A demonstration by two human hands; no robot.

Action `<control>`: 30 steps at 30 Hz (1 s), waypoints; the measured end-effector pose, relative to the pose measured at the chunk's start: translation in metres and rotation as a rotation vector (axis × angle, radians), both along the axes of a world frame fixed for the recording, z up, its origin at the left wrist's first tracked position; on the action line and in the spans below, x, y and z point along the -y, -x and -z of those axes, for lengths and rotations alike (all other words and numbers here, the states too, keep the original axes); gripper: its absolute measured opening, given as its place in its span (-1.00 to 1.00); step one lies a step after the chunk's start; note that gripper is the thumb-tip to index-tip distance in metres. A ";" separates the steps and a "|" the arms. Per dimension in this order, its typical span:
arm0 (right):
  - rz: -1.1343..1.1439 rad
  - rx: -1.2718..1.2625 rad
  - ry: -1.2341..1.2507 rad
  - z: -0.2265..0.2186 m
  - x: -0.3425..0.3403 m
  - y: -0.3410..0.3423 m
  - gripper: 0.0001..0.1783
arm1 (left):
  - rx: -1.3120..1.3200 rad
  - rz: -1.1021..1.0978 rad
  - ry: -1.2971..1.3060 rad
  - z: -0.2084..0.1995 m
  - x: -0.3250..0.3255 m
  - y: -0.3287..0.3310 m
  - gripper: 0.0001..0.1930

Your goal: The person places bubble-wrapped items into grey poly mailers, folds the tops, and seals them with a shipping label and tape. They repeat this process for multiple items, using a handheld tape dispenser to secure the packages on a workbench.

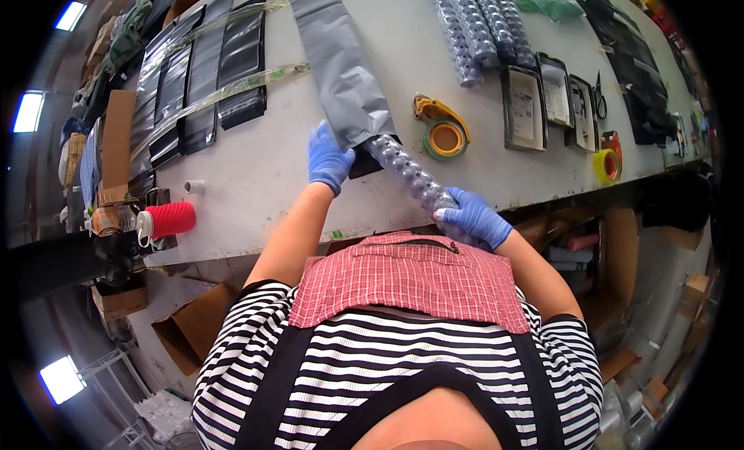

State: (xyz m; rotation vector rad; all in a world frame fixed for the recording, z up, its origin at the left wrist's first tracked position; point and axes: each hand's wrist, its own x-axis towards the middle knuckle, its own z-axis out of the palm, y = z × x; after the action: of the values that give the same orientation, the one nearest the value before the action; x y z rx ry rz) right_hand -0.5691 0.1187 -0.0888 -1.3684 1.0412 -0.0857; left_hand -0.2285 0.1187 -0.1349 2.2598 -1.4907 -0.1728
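Observation:
A long bubble-wrapped roll (411,173) lies slantwise at the table's front edge, its far end inside the mouth of a grey plastic mailing bag (341,70). My right hand (474,218), in a blue glove, is closed around the roll's near end. At the left side of the bag's mouth, my left hand (330,160), also gloved in blue, grips the bag's edge; some of its fingers are slightly blurred. The bag's dark inside shows beside the roll. How far the roll reaches into the bag is hidden.
Several bubble-wrapped rolls (484,28) lie at the back. A yellow tape dispenser (446,128), small open boxes (525,109) and scissors (600,97) sit to the right. Taped-down stacks of dark bags (242,63) lie left, near a red bottle (169,220).

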 end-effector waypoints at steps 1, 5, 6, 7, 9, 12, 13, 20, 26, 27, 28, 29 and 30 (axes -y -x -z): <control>-0.001 -0.020 0.036 -0.001 -0.001 -0.008 -0.42 | -0.082 -0.183 -0.127 0.019 -0.003 -0.010 -0.62; -0.086 -0.252 0.398 -0.038 0.011 -0.069 -0.33 | -0.355 -0.053 -0.203 0.025 0.020 -0.020 -0.64; -0.099 -0.336 0.511 -0.040 0.018 -0.092 -0.30 | -0.331 -0.023 -0.146 0.005 0.028 -0.013 -0.68; -0.082 -0.354 0.569 -0.030 0.023 -0.114 -0.26 | -0.335 -0.021 -0.133 -0.009 0.037 -0.012 -0.70; -0.024 -0.342 0.596 -0.012 0.040 -0.156 -0.21 | -0.306 -0.028 -0.115 -0.010 0.053 -0.028 -0.73; 0.149 -0.319 0.621 0.018 0.072 -0.201 -0.16 | -0.265 -0.042 -0.117 0.016 0.061 -0.063 -0.74; 0.236 -0.310 0.694 0.035 0.086 -0.211 -0.27 | -0.286 -0.038 -0.124 0.016 0.061 -0.067 -0.74; -0.179 -0.272 0.796 0.067 0.110 -0.206 -0.78 | -0.463 0.192 -0.313 0.031 0.042 -0.074 -0.69; -0.718 -0.113 0.203 0.061 0.003 -0.086 -0.72 | -0.628 0.727 -0.428 0.023 -0.094 -0.007 -0.68; -0.656 -0.063 0.195 0.055 0.005 -0.093 -0.72 | -0.738 0.737 -0.417 0.020 -0.096 -0.004 -0.67; -0.590 -0.013 0.186 0.051 0.014 -0.104 -0.72 | -0.875 0.729 -0.502 0.020 -0.076 -0.009 -0.66; -0.542 0.024 0.242 0.087 0.028 -0.115 -0.75 | -0.572 0.778 -0.540 0.037 -0.045 -0.017 -0.66; -0.500 -0.184 0.186 0.059 0.058 -0.138 -0.78 | -0.838 0.636 -0.474 0.002 -0.017 -0.025 -0.66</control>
State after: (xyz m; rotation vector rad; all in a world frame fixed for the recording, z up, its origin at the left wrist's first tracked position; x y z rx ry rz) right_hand -0.4310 0.0612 -0.1481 -1.7967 0.8265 0.3270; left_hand -0.2040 0.1352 -0.1374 1.5286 -1.6765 -1.5712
